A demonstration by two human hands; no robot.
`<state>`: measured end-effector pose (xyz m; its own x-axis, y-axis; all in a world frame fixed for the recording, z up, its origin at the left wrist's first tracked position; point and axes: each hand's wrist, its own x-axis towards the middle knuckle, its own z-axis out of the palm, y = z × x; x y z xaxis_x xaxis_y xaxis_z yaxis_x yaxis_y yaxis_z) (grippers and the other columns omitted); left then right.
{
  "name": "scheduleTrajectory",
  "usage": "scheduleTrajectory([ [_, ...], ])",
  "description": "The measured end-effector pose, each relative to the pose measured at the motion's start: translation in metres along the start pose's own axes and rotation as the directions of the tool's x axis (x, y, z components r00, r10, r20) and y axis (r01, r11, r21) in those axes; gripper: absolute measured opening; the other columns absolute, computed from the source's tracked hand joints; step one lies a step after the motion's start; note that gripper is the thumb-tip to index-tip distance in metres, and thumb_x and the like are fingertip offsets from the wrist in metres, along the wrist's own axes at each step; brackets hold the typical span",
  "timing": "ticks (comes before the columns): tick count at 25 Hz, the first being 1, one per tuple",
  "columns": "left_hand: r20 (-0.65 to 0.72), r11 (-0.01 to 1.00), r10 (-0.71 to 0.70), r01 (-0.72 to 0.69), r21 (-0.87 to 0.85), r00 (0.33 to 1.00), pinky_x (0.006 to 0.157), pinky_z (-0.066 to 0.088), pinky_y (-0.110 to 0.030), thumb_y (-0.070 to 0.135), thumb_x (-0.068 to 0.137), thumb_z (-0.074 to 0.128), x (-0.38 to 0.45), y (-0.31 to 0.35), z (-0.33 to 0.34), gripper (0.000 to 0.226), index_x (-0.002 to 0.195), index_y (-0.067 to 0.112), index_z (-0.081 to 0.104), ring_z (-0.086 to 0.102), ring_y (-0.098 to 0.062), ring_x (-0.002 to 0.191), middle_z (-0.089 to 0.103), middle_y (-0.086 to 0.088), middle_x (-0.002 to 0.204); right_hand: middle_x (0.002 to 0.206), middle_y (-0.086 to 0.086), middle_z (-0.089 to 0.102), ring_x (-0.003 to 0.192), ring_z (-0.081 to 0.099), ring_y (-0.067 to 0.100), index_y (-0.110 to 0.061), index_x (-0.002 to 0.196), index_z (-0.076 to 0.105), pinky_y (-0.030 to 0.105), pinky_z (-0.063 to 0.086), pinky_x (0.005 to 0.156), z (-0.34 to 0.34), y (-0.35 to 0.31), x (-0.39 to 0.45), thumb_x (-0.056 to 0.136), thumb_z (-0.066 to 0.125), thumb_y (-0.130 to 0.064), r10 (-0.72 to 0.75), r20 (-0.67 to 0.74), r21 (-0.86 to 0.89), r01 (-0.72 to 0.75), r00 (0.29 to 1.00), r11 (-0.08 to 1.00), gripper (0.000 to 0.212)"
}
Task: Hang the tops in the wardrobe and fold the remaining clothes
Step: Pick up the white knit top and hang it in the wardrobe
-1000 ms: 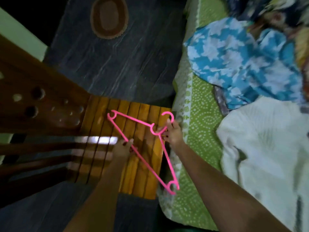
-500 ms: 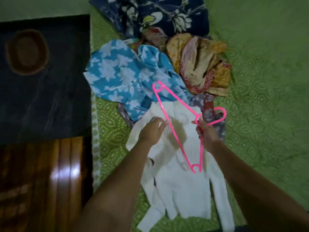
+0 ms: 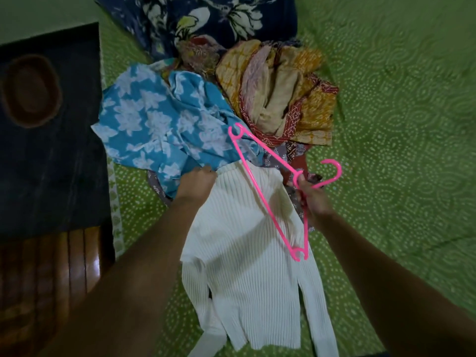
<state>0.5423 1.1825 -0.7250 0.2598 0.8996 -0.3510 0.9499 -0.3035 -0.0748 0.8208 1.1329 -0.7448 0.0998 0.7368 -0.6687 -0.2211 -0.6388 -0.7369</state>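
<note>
A white ribbed top (image 3: 247, 253) lies flat on the green bedspread (image 3: 399, 150), its hem end towards the clothes pile. My right hand (image 3: 310, 197) grips a pink plastic hanger (image 3: 260, 186) near its neck and holds it above the top. My left hand (image 3: 198, 182) pinches the far left edge of the white top. Behind it lie a blue top with white flowers (image 3: 154, 124), a crumpled yellow and red garment (image 3: 280, 91) and a navy floral cloth (image 3: 206, 19).
A brown patterned cloth (image 3: 286, 153) peeks out under the pile. The bed's left edge borders a dark floor (image 3: 51, 163) with an oval mat (image 3: 28, 91). A wooden slatted seat (image 3: 46, 266) stands at the lower left.
My view swung from the wooden seat to the bed. The hanger came off the seat and now hangs over the white top. My left hand let go of the hanger and took the top's edge.
</note>
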Motion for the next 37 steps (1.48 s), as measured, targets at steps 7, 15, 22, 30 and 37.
scheduleTrajectory([
  [7,0.431,0.981,0.056,0.031,-0.192,0.901,0.082,0.045,-0.041,0.047,0.101,0.026,-0.020,0.007,-0.014,0.046,0.113,0.016,0.058,0.059,-0.033,0.100,0.063,-0.012,0.108,0.053,-0.003,0.040,0.045,0.029,0.005,-0.010,0.084,0.068,0.019,0.023,0.045,-0.001,-0.011,-0.002,0.099,0.044,-0.039,-0.006,0.043,-0.135,0.011,0.999,0.991,0.041],
  [15,0.455,0.731,-0.423,0.592,-0.340,0.784,0.096,0.041,-0.035,0.015,0.088,0.061,-0.044,0.010,-0.003,0.050,0.136,0.015,0.047,0.043,-0.032,0.126,0.029,-0.010,0.148,0.040,-0.007,0.046,0.036,0.035,0.000,0.006,0.089,0.065,0.012,0.029,0.040,-0.009,-0.019,-0.006,0.097,0.050,-0.030,-0.037,0.126,-0.275,0.071,0.991,0.959,0.040],
  [22,0.621,0.380,-0.281,0.679,-0.628,0.732,0.077,0.056,-0.031,-0.001,0.081,0.067,-0.045,0.019,-0.060,0.063,0.138,0.007,0.040,0.052,-0.023,0.107,0.032,-0.009,0.144,0.042,-0.003,0.041,0.039,0.032,0.010,-0.010,0.074,0.071,0.021,0.026,0.043,-0.003,-0.062,-0.012,0.088,0.059,-0.034,0.038,0.429,-0.540,0.222,0.903,0.812,0.030],
  [30,0.481,0.280,-0.239,0.534,-0.798,0.844,0.063,0.057,-0.030,0.016,0.078,0.066,-0.078,0.058,-0.145,0.016,0.094,0.015,0.064,0.063,-0.019,0.072,0.065,-0.007,0.094,0.053,-0.005,0.050,0.052,0.045,0.009,-0.021,0.066,0.064,0.029,0.032,0.055,0.098,-0.109,-0.073,0.093,0.055,-0.043,0.014,0.552,-0.729,0.475,0.833,0.493,0.036],
  [37,0.050,0.846,-0.016,0.040,-0.532,0.999,0.081,0.046,-0.039,0.059,0.094,0.034,-0.140,0.014,-0.164,0.043,0.105,0.021,0.054,0.059,-0.025,0.096,0.064,0.000,0.098,0.069,0.002,0.058,0.071,0.053,0.020,-0.018,0.078,0.068,0.055,0.049,0.079,0.066,-0.152,-0.122,0.065,0.063,-0.077,-0.119,0.554,-0.495,0.441,0.824,0.748,0.061],
])
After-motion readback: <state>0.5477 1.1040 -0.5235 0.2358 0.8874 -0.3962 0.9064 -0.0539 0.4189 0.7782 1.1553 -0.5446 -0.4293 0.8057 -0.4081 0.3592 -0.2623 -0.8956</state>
